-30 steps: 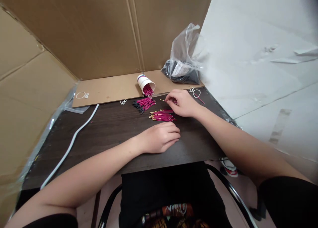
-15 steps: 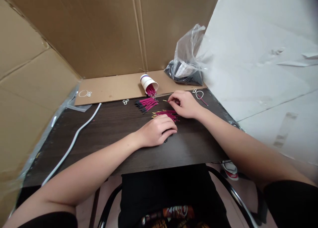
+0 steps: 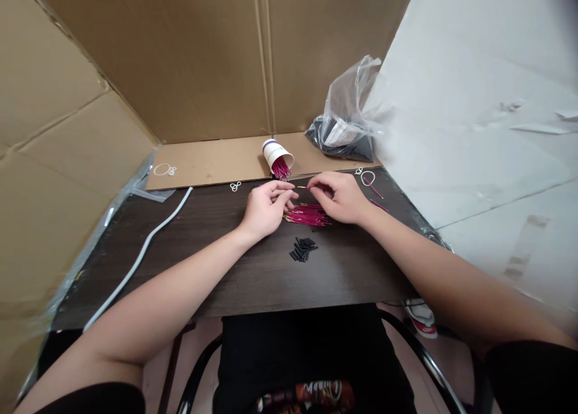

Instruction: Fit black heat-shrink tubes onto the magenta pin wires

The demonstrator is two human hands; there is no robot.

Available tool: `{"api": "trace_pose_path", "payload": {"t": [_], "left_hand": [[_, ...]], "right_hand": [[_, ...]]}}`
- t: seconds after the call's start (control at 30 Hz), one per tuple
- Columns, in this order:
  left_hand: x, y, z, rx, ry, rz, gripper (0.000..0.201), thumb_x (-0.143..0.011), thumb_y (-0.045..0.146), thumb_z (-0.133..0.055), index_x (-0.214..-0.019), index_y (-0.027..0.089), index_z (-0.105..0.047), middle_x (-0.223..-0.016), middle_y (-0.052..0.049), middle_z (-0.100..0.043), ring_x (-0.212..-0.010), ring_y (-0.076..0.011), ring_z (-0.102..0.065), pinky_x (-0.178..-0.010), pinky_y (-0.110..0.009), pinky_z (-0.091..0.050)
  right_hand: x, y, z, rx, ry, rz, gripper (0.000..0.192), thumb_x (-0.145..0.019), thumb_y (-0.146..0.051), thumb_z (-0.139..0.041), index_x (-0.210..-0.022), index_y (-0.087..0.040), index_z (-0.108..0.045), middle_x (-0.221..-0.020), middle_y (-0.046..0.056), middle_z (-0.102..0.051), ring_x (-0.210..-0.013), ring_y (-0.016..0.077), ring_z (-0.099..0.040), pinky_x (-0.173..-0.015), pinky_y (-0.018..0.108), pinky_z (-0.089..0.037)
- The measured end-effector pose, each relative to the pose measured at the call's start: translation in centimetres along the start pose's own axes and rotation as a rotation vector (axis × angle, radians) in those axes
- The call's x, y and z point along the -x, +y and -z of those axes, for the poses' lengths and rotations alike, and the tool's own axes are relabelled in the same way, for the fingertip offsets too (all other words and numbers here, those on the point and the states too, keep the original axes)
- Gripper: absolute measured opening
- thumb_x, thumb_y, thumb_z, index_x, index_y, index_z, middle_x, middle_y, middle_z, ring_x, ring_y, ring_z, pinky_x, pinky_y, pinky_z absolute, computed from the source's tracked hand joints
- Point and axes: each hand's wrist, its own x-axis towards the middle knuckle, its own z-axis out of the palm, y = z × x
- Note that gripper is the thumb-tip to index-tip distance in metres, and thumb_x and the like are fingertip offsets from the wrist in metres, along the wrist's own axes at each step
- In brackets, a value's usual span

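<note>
My right hand [image 3: 338, 196] pinches a thin magenta wire [image 3: 309, 188], whose gold-coloured tip points left. Facing that tip, my left hand [image 3: 267, 208] has its thumb and fingertips drawn together. Whatever lies between them is too small to make out. Just below both hands is a bundle of magenta wires [image 3: 307, 215] with gold-coloured ends on the left. Nearer to me on the dark table [image 3: 226, 269] lies a small pile of short black tubes [image 3: 303, 250]. My left hand mostly covers another group of wires behind it.
A white paper cup [image 3: 273, 154] lies tipped with magenta wires at its mouth. Behind on the right stands a clear bag [image 3: 345, 134] of black pieces. Loose wires [image 3: 378, 204] and white loops [image 3: 368, 178] lie at the right. A white cable [image 3: 144, 251] runs along the left.
My left hand has moved up and away from the black tubes, uncovering them, to the tip of the wire. My right hand still holds the wire. The view has shifted slightly.
</note>
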Motion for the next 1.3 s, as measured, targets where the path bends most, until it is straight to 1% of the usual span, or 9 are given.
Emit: {"api": "trace_pose_path", "payload": {"t": [0.13,0.3,0.57,0.7,0.83,0.93,1.3], "left_hand": [[0.11,0.02,-0.09,-0.007,-0.005,0.019,0.006,-0.1,0.014,-0.074,-0.105,0.012,-0.074,-0.095,-0.012,-0.083,-0.069,-0.0132,-0.073,-0.065,-0.026,-0.06],[0.13,-0.03,-0.04,-0.025,-0.027,0.013,0.006,-0.1,0.015,-0.074,-0.105,0.013,-0.074,-0.096,-0.012,-0.084,-0.069,-0.0134,-0.073,-0.066,-0.027,-0.061],[0.13,-0.12,0.02,-0.042,-0.05,-0.001,0.007,-0.099,0.018,-0.075,-0.105,0.013,-0.074,-0.098,-0.012,-0.084,-0.068,-0.012,-0.071,-0.066,-0.026,-0.06],[0.12,-0.39,0.1,-0.059,-0.07,-0.031,0.009,-0.099,0.021,-0.075,-0.105,0.014,-0.075,-0.098,-0.012,-0.084,-0.068,-0.0125,-0.072,-0.067,-0.027,-0.06],[0.23,-0.59,0.12,-0.093,-0.102,-0.084,0.013,-0.098,0.024,-0.075,-0.108,0.015,-0.078,-0.097,-0.011,-0.084,-0.073,-0.0148,-0.075,-0.071,-0.029,-0.063],[0.39,-0.57,0.06,-0.114,-0.12,-0.087,0.014,-0.098,0.025,-0.076,-0.108,0.015,-0.079,-0.096,-0.011,-0.084,-0.073,-0.0156,-0.075,-0.071,-0.029,-0.063],[0.71,-0.35,0.03,-0.201,-0.125,-0.144,0.015,-0.099,0.029,-0.077,-0.106,0.015,-0.081,-0.095,-0.01,-0.084,-0.074,-0.017,-0.076,-0.072,-0.031,-0.064]], "right_hand": [[0.0,-0.18,0.12,-0.009,-0.008,0.019,0.015,-0.104,-0.022,-0.061,-0.097,-0.019,-0.075,-0.082,0.004,-0.071,-0.067,0.0166,-0.057,-0.07,0.033,-0.044],[0.05,-0.06,0.11,-0.005,-0.015,0.043,0.015,-0.103,-0.02,-0.061,-0.098,-0.019,-0.075,-0.081,0.003,-0.07,-0.068,0.0167,-0.058,-0.07,0.034,-0.045],[0.08,-0.24,0.26,-0.002,-0.04,0.071,0.018,-0.102,-0.018,-0.059,-0.098,-0.019,-0.076,-0.086,0.005,-0.074,-0.07,0.017,-0.061,-0.072,0.034,-0.048],[0.03,-0.55,0.37,-0.009,-0.061,0.081,0.02,-0.101,-0.018,-0.057,-0.097,-0.019,-0.076,-0.085,0.005,-0.073,-0.07,0.0172,-0.06,-0.072,0.034,-0.048],[-0.03,-0.74,0.39,-0.004,-0.084,0.048,0.021,-0.101,-0.02,-0.056,-0.095,-0.02,-0.077,-0.086,0.006,-0.074,-0.071,0.0182,-0.06,-0.071,0.035,-0.048],[-0.03,-0.74,0.3,-0.006,-0.096,0.05,0.02,-0.1,-0.021,-0.057,-0.094,-0.021,-0.077,-0.085,0.005,-0.073,-0.071,0.0184,-0.06,-0.072,0.035,-0.048],[0.05,-0.83,0.21,-0.042,-0.099,0.058,0.021,-0.1,-0.021,-0.057,-0.093,-0.019,-0.077,-0.081,0.004,-0.072,-0.07,0.0172,-0.061,-0.071,0.033,-0.047]]}}
